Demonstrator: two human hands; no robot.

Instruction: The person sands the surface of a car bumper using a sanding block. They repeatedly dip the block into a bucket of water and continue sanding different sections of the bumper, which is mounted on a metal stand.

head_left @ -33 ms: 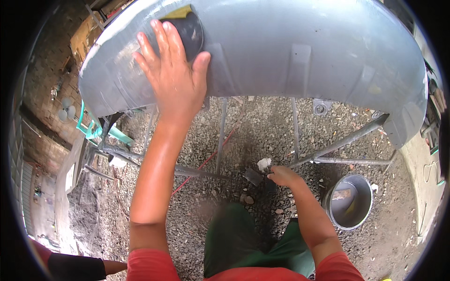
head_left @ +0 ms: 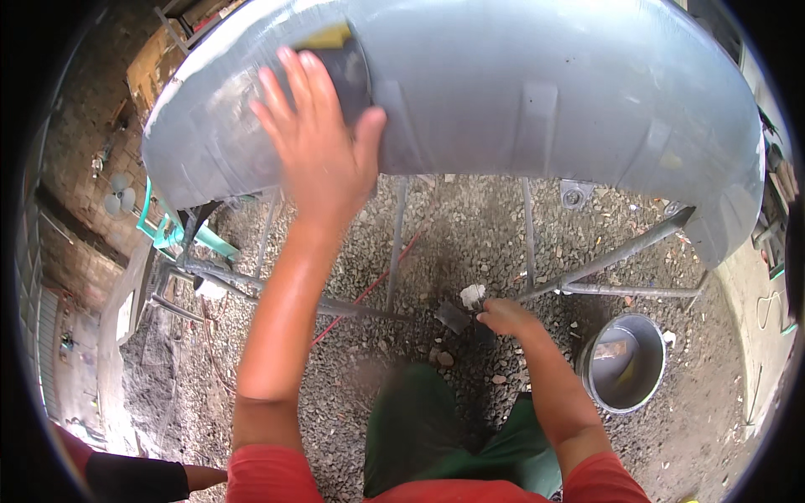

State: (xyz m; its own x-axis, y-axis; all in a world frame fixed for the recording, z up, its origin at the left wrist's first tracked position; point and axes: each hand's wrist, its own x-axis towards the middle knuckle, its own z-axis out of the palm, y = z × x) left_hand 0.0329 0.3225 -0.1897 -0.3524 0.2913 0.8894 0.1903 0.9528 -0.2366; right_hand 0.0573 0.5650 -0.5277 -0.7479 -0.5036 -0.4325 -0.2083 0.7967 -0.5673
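Note:
A grey car bumper [head_left: 470,109] spans the upper part of the view, bottom edge toward me. On its left side my left hand [head_left: 323,138] presses flat, fingers stretched out and thumb apart, slightly blurred. Under the fingers lies what looks like a dark sheet of sandpaper [head_left: 350,71] with a yellow folded edge, partly covered by the hand. Lower down, above the gravel, my right hand [head_left: 509,318] is closed. A dark shape shows just below its fingers, but I cannot make out what it grips. Beside it are a flat dark piece [head_left: 454,317] and a whitish lump [head_left: 473,295].
Metal tubes [head_left: 616,251] of a stand run beneath the bumper. At right, a grey bucket [head_left: 591,381] on the gravel holds water, a light block and something yellow. A red line [head_left: 366,290] crosses the ground. Another person's leg [head_left: 138,476] shows at lower left.
My left hand and the sandpaper under it have slid a little toward me and to the right across the bumper. The right hand stays nearly in place.

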